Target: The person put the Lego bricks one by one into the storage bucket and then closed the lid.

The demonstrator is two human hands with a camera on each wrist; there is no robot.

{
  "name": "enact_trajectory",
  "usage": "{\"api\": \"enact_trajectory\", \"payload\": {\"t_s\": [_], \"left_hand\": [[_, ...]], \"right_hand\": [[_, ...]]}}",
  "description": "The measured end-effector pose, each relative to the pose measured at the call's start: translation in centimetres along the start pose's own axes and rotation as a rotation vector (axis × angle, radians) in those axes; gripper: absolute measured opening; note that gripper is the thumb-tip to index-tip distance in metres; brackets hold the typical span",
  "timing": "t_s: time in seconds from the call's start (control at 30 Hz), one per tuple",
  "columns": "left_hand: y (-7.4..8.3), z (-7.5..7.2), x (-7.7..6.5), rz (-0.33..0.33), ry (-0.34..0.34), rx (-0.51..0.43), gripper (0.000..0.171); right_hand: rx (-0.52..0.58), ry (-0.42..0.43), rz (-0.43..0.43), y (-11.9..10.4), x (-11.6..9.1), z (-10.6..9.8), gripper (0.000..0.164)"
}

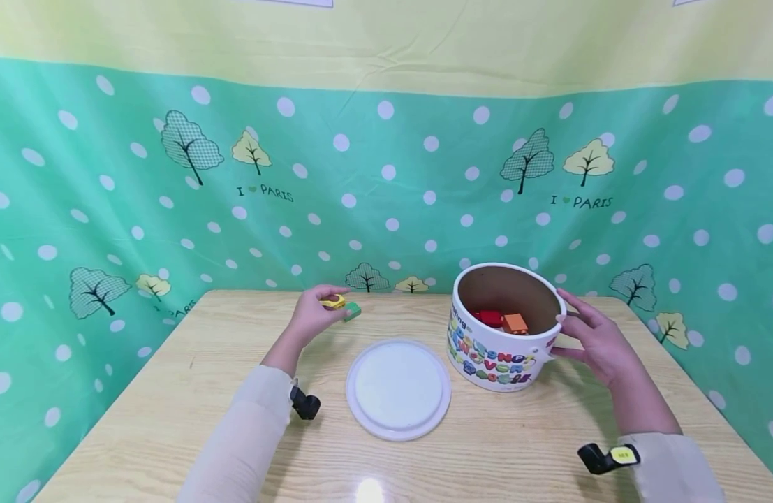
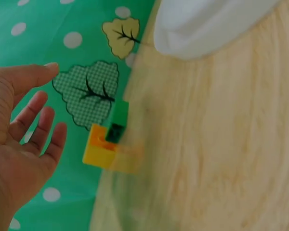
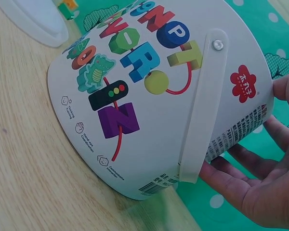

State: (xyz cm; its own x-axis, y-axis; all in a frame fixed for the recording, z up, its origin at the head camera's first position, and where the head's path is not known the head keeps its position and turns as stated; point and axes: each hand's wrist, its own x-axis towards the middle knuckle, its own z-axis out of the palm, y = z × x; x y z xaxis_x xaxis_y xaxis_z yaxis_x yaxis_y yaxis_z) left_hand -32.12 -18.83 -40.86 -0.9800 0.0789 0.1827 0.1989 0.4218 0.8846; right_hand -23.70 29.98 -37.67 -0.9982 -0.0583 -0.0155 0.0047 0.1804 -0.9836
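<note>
Left hand (image 1: 313,313) released, fingers loose just beside yellow toy brick (image 2: 97,155) and green toy brick (image 1: 352,311), table's far side; right hand (image 1: 598,344) spread, touching lettered white bucket (image 1: 487,355), right of lid (image 1: 399,388)

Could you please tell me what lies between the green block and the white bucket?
In the head view, only bare wooden tabletop lies between the green block and the white bucket; the round white lid lies nearer the person.

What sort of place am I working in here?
Probably a tabletop play area, perhaps staged: a wood-grain table stands before a polka-dot, tree-print cloth, with a brightly lettered bucket holding toy bricks.
</note>
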Motion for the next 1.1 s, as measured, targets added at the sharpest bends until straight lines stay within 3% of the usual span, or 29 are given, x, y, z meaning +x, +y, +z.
{"api": "enact_trajectory", "payload": {"t_s": [0.17, 0.47, 0.8, 0.97, 1.1], "left_hand": [[-1.7, -0.5, -0.1, -0.056, 0.032, 0.044, 0.045], [-3.6, -1.4, 1.0, -0.127, 0.051, 0.083, 0.053], [-4.5, -1.3, 1.9, -0.112, 0.033, 0.097, 0.075], [-4.8, -1.1, 2.1, -0.064, -0.014, 0.183, 0.07], [-5.0, -0.9, 2.2, -0.055, -0.041, 0.182, 0.062]], "right_hand": [[0.026, -0.012, -0.031, 0.0, -0.3, 0.0, 0.066], [0.001, -0.002, -0.037, 0.1, -0.1, 0.0, 0.066], [0.001, 0.004, -0.011, 0.2, 0.0, 0.0, 0.066], [-0.012, 0.012, 0.0, 0.1, 0.0, 0.1, 0.066], [-0.008, 0.018, 0.001, 0.0, 0.0, 0.1, 0.066]]}}
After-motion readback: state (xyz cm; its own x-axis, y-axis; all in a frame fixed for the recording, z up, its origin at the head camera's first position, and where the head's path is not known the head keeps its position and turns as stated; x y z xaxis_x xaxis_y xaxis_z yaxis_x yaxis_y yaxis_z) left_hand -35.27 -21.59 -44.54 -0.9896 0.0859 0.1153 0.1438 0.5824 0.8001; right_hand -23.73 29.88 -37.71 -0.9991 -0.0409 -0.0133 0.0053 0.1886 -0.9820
